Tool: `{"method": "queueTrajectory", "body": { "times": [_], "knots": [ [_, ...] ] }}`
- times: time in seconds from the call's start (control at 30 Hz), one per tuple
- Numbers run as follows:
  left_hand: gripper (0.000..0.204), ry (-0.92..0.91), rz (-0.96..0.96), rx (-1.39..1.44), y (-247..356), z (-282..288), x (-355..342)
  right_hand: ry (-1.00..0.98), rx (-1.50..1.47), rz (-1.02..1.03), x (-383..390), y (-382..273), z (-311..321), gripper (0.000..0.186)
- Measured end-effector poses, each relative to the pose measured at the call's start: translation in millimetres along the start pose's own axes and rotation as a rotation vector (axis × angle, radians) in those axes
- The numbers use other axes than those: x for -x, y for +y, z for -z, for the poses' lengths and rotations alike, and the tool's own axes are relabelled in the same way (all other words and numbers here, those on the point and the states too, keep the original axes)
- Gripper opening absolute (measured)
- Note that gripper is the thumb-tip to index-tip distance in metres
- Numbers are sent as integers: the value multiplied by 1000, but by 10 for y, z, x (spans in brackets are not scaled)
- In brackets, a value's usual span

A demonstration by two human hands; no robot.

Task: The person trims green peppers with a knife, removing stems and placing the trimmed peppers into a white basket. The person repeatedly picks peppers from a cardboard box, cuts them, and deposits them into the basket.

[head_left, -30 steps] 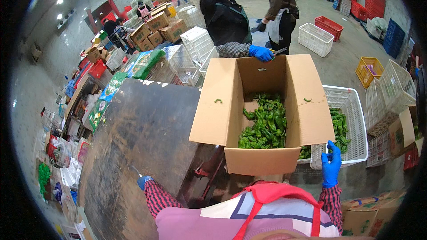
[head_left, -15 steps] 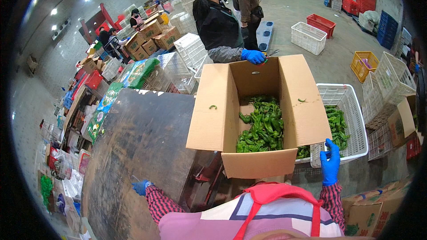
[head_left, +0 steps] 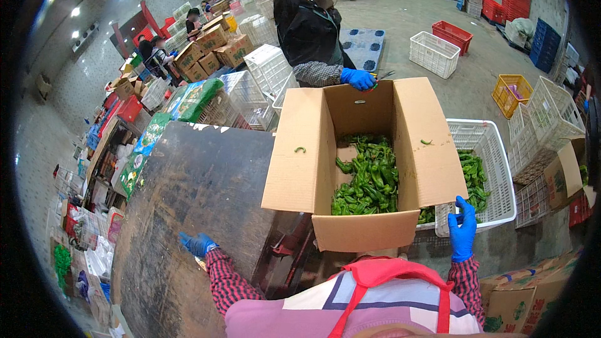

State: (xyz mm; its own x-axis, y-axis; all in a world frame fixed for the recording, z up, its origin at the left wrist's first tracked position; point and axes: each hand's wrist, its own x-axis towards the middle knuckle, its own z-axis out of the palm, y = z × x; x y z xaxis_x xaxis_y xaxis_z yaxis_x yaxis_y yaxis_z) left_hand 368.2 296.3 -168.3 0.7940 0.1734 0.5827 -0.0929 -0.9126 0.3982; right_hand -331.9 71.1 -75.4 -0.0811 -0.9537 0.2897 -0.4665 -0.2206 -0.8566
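A brown cardboard carton stands before me with its flaps spread, part-filled with green peppers. Single small peppers lie on its left and right flaps. My right hand, in a blue glove, is at the right flap's near corner, thumb and forefinger apart, a fingertip at the edge. My left hand, also gloved, rests on the dark tabletop with its fingers stretched out. A small yellowish item shows beside that wrist; its kind is unclear.
A co-worker's blue-gloved hand rests at the carton's far edge with a small pointed tool. A white crate of peppers stands right of the carton. Stacked white crates and a yellow crate are farther right. Printed cartons lie lower right.
My left hand has shifted a little up and left on the tabletop, baring the yellowish item. My right hand stays by the flap. The second person behind the co-worker has moved away.
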Motion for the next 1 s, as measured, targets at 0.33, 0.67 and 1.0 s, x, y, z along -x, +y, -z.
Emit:
{"method": "queueTrajectory", "body": {
  "times": [0.33, 0.67, 1.0],
  "knots": [
    [68, -106, -17, 12, 165, 25, 146, 3, -8, -63, 1, 49, -13, 50],
    [59, -69, 228, -366, -757, -159, 17, -15, 25, -56, -85, 30, -31, 48],
    [32, -398, 263, -334, -1203, -47, 110, 104, -79, -90, -251, -62, -155, 31]
  ]
}}
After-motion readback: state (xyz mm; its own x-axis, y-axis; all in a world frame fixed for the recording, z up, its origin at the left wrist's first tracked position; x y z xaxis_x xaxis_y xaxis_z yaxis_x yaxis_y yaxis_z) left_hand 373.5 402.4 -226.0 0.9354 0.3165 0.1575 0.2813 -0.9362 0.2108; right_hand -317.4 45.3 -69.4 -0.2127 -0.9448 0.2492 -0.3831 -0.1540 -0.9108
